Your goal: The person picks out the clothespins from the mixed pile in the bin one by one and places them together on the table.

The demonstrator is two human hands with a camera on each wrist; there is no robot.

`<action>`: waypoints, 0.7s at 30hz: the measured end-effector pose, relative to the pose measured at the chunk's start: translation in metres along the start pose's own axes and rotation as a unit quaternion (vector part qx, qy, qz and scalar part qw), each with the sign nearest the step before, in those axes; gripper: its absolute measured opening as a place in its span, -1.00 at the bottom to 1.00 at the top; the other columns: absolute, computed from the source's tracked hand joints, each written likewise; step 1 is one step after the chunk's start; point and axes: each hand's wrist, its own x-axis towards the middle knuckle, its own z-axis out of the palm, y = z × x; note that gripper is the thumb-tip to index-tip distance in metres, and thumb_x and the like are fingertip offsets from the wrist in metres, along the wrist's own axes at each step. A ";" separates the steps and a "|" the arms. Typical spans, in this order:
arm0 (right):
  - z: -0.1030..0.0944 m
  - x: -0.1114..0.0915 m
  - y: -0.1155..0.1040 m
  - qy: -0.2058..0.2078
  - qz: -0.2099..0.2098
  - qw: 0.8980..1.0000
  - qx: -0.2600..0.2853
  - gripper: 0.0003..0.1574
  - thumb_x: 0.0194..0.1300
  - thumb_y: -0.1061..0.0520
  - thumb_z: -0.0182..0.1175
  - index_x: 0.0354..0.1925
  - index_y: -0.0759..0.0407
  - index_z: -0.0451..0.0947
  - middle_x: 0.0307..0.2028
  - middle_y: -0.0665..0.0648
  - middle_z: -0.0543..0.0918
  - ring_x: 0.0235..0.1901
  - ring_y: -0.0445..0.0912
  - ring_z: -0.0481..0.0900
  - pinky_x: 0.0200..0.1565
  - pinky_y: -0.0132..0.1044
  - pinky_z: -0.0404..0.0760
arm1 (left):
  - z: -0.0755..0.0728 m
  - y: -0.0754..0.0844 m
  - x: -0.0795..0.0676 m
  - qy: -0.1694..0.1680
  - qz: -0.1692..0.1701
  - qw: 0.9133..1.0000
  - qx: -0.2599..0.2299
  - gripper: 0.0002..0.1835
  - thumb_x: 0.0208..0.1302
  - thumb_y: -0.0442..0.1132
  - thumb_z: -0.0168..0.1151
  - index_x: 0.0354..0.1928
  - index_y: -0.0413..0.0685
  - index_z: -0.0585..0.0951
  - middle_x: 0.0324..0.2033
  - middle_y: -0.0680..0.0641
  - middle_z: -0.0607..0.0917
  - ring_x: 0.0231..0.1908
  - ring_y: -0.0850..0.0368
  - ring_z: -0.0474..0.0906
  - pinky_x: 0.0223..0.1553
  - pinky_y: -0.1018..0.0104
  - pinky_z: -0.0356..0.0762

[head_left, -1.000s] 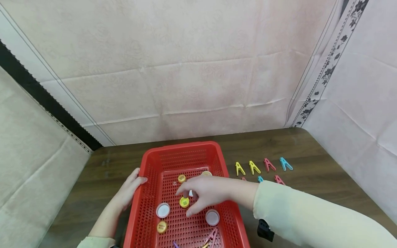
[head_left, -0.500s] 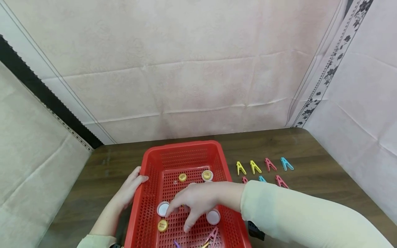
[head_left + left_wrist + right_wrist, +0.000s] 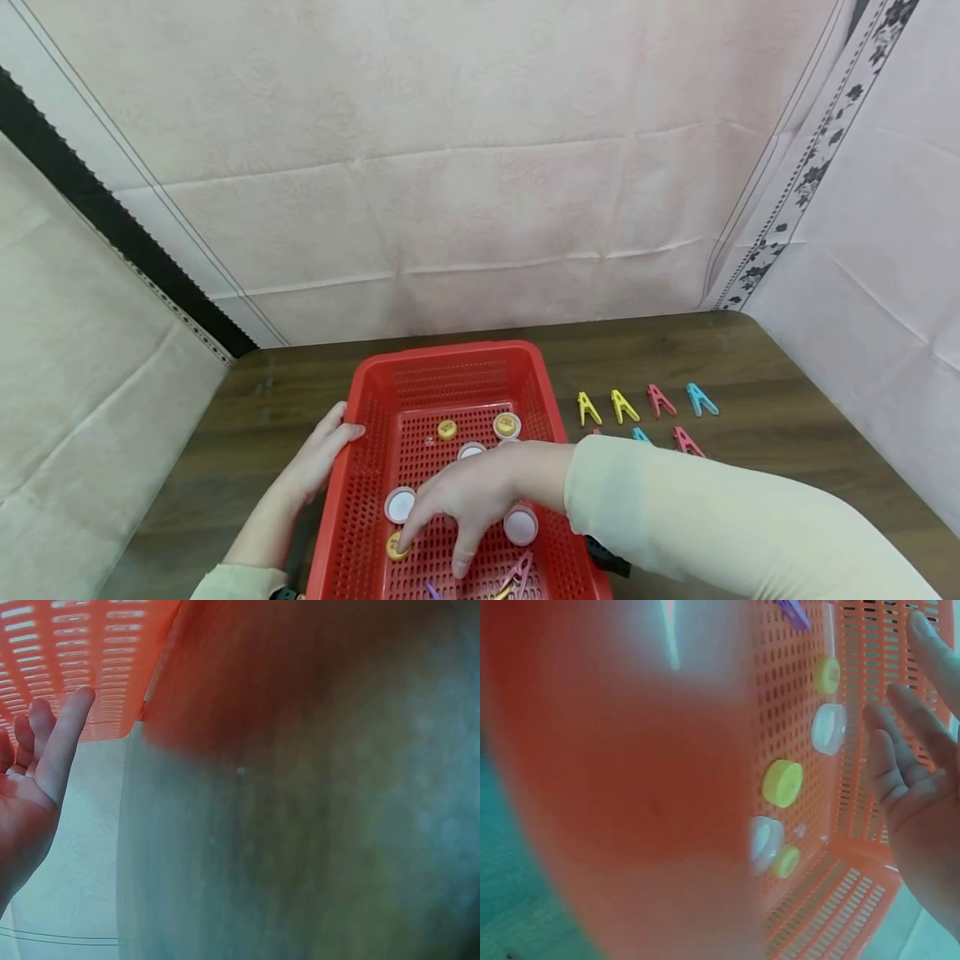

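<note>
A red perforated plastic basket [image 3: 448, 352] stands on the table. My left hand [image 3: 318, 454] holds its left rim, thumb over the edge; in the left wrist view several fingers lie along the outer wall. Inside the basket my right hand [image 3: 468, 504] reaches down, fingers spread and holding nothing. Its index fingertip is over a yellow cap [image 3: 393, 550]; whether it touches cannot be told. A white round cap [image 3: 400, 505] lies just behind that one. Another yellow cap [image 3: 783, 783] shows in the right wrist view, mostly hidden by the hand in the head view.
Further round caps [image 3: 521, 526] lie on the basket floor. A pink clothespin [image 3: 519, 573] and a purple piece [image 3: 432, 591] are near its front. Right of the basket, yellow, pink and blue clothespins [image 3: 624, 407] stand in rows on the wooden table [image 3: 675, 342]. Pale cloth [image 3: 480, 208] surrounds the table.
My right hand has moved left and toward the front of the basket, uncovering caps at the back. The left hand keeps its place on the rim.
</note>
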 end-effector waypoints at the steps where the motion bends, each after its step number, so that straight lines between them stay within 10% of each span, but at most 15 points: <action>1: -0.001 0.001 -0.001 -0.002 0.001 1.000 -0.001 -0.27 0.11 -0.04 0.34 0.26 -0.14 0.38 0.17 -0.25 0.38 0.19 -0.44 0.21 0.18 -0.58 0.22 | 0.000 0.000 0.000 -0.001 0.002 1.000 0.001 -0.71 0.37 -0.33 -0.15 0.04 -0.36 0.17 -0.23 -0.44 0.50 -0.35 -0.14 0.65 -0.38 -0.07 0.65; 21: 0.012 0.043 -0.012 -0.081 -0.008 0.994 -0.079 -0.22 0.08 0.06 0.37 0.27 -0.15 0.35 0.12 -0.20 0.41 0.07 -0.49 0.27 0.04 -0.72 0.22 | -0.001 -0.003 0.000 0.007 -0.007 1.000 0.004 -0.71 0.35 -0.32 -0.13 0.04 -0.32 0.20 -0.19 -0.45 0.49 -0.33 -0.16 0.65 -0.37 -0.08 0.65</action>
